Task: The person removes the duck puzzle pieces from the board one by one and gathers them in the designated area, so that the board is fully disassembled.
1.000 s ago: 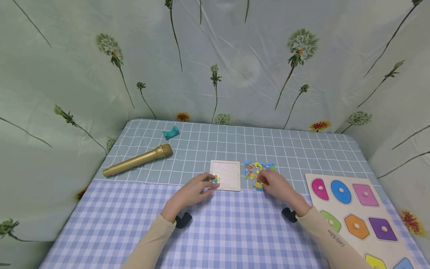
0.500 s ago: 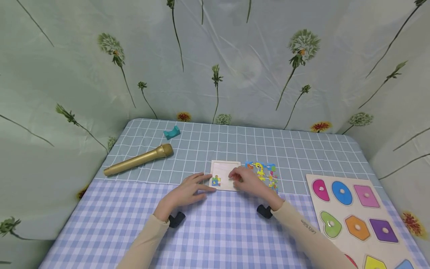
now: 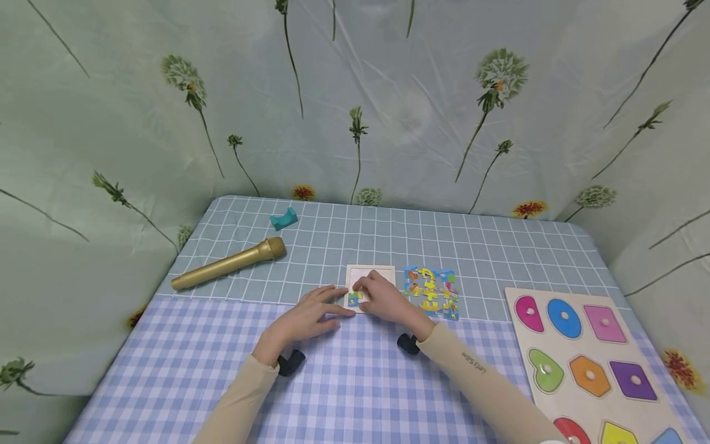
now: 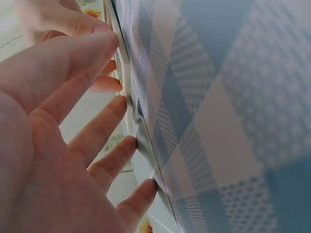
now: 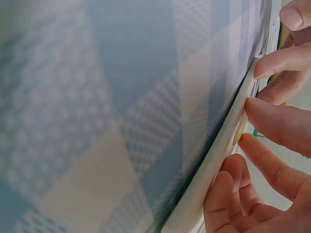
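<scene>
A small square wooden puzzle tray (image 3: 370, 267) lies in the middle of the table. My left hand (image 3: 310, 313) rests at its left edge with fingers spread and fairly straight, as the left wrist view also shows. Blue and yellow puzzle pieces (image 3: 353, 300) sit in the tray's lower left corner, partly covered by fingers. My right hand (image 3: 383, 300) is over the tray, its thumb and finger pinching a puzzle piece (image 5: 237, 134), of which only a yellowish edge shows in the right wrist view. To the tray's right lie several loose puzzle pieces (image 3: 431, 293).
A gold microphone (image 3: 230, 265) lies at the left, with a teal curved block (image 3: 284, 219) behind it. At the right is a wooden shape board (image 3: 560, 340) with knobbed coloured shapes. Grey gridded cloth and blue checked cloth (image 3: 355, 394) cover the table.
My right hand has moved left from the loose pieces to the tray's lower left part, and the pieces there are now partly covered. The left hand has shifted slightly left and stays by the tray.
</scene>
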{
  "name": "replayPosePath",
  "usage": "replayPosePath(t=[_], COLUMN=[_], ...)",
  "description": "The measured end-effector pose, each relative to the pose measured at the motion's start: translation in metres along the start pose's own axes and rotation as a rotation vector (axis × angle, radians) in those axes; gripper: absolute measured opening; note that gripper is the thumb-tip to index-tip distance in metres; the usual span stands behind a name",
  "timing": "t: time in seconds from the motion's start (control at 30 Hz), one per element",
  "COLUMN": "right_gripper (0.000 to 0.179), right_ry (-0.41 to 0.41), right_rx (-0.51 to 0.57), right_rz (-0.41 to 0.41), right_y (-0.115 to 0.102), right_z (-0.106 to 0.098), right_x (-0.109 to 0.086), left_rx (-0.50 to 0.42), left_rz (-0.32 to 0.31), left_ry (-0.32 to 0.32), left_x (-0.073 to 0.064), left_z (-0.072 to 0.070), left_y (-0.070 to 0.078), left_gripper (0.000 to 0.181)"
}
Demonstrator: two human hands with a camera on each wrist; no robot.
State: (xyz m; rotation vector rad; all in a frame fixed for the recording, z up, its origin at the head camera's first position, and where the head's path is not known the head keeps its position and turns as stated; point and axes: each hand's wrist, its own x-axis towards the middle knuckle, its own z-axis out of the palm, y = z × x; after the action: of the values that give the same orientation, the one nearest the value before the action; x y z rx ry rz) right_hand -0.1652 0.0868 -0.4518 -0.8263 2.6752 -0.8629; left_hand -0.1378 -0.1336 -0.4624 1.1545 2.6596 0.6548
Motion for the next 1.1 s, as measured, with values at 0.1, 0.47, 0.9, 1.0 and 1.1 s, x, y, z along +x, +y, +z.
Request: replayPosePath(t=[0.1, 0.47, 0.9, 1.0, 1.1], right_gripper=[0.03, 0.016, 0.012, 0.012, 0.012], right_ry=[0.02, 0.126, 0.18, 0.183, 0.176], right_rx=[0.028, 0.27, 0.332, 0.334, 0.329], right_rz=[-0.007, -0.062, 0.113, 0.127, 0.125], right_y=[0.001, 0.015, 0.06, 0.067, 0.073], right_z=[0.002, -0.009, -0.048, -0.052, -0.054], right_x=[0.001, -0.006, -0.047, -0.056, -0.061], left_rx=[-0.003, -0.017, -0.027, -0.029, -0.032], left_rz=[-0.001, -0.017, -0.05, -0.048, -0.047], left_ry=[-0.002, -0.006, -0.031, -0.03, -0.029], left_x=[0.0, 0.001, 0.0, 0.0, 0.0], left_z=[0.0, 0.0, -0.002, -0.002, -0.002], left_y=[-0.001, -0.001, 0.003, 0.003, 0.003], left_gripper=[0.029, 0.028, 0.029, 0.029, 0.029])
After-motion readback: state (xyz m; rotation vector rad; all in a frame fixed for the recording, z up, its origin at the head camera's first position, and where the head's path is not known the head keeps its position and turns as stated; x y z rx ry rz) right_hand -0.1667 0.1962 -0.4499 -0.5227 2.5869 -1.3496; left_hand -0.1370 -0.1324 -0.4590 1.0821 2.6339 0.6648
